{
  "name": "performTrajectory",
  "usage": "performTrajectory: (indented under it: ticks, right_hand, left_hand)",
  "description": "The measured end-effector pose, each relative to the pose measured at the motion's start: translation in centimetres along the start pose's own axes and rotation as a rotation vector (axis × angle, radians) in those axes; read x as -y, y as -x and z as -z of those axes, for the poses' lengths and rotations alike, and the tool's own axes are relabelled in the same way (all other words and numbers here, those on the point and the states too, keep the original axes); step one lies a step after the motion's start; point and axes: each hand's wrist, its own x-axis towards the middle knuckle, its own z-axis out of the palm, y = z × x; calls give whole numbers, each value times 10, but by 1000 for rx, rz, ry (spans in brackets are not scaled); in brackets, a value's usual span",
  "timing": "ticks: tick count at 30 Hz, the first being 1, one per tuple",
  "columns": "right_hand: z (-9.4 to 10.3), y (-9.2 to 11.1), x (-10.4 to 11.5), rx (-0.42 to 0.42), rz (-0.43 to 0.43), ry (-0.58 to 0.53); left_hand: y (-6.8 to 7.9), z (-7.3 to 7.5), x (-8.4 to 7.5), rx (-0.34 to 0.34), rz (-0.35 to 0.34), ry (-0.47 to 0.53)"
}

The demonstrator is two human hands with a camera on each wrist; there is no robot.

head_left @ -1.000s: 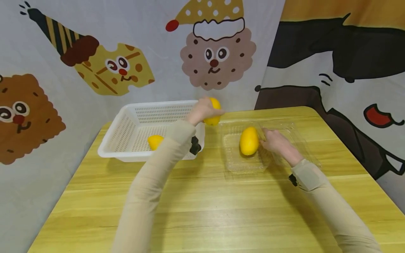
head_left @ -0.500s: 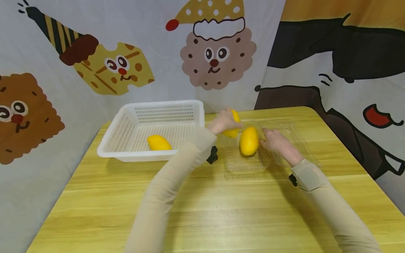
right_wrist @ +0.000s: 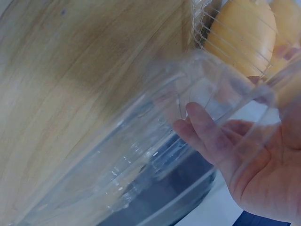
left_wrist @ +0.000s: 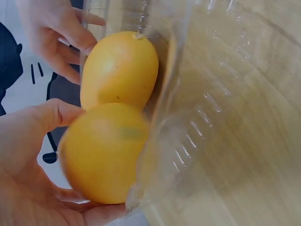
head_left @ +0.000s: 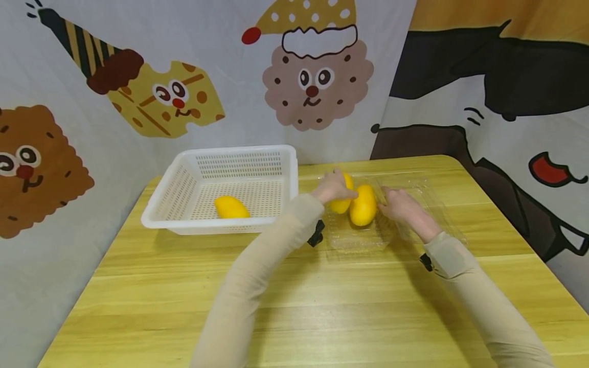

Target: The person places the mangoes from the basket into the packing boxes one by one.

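My left hand (head_left: 333,187) holds a yellow mango (left_wrist: 106,153) at the left part of a clear plastic clamshell box (head_left: 356,244). Thumb and fingers lie on opposite sides of this mango. A second mango (head_left: 363,207) lies in the box, right against the held one. On the box's right side, where the lid (right_wrist: 127,165) folds away, my right hand (head_left: 405,210) grips the plastic edge; its fingers show through the clear sheet in the right wrist view. Another mango (head_left: 231,207) lies in the white slotted basket (head_left: 216,225) to the left.
The wooden table (head_left: 294,306) carries the basket at back left and the open clear box at right of centre. Behind it hangs a cloth (head_left: 221,30) printed with cartoon figures, close to the table's back edge.
My left hand has carried its mango from the basket's right rim rightward and down into the clear box, beside the other mango. The right hand has stayed at the box.
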Motion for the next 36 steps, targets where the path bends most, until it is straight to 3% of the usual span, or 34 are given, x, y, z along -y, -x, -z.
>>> performTrajectory:
  ticks: [14,22,30,36]
  right_hand:
    - [-1,1,-1,-16,10,3]
    - [-1,1,0,-9,3,-4]
    - [0,3,1,-21,10,1]
    - [0,3,2,-27,4,6]
  left_hand:
    - [-3,-3,2,21,-25,-62]
    - [-5,2,2,17,-91,-55]
    - [1,19,1,37,-152,-76]
    - [11,43,4,12,-241,-123]
